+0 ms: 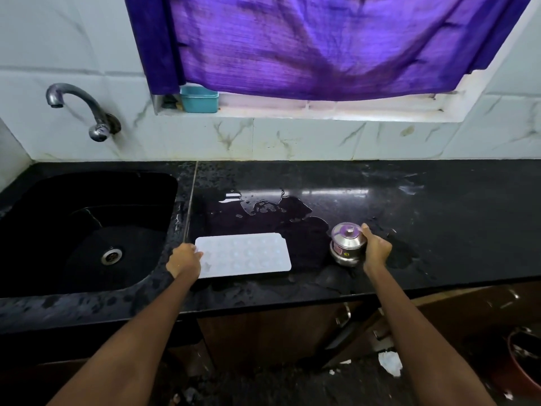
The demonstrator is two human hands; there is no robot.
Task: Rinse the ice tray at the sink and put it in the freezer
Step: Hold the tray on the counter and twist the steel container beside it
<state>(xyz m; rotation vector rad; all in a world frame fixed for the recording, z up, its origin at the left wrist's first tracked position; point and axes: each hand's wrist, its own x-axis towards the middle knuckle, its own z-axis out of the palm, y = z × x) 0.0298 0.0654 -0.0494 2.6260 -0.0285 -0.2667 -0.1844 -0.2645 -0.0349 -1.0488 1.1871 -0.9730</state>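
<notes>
Wet black counter (439,200) — white ice tray (248,253), lidded steel pot (347,244), puddle (278,206)
</notes>
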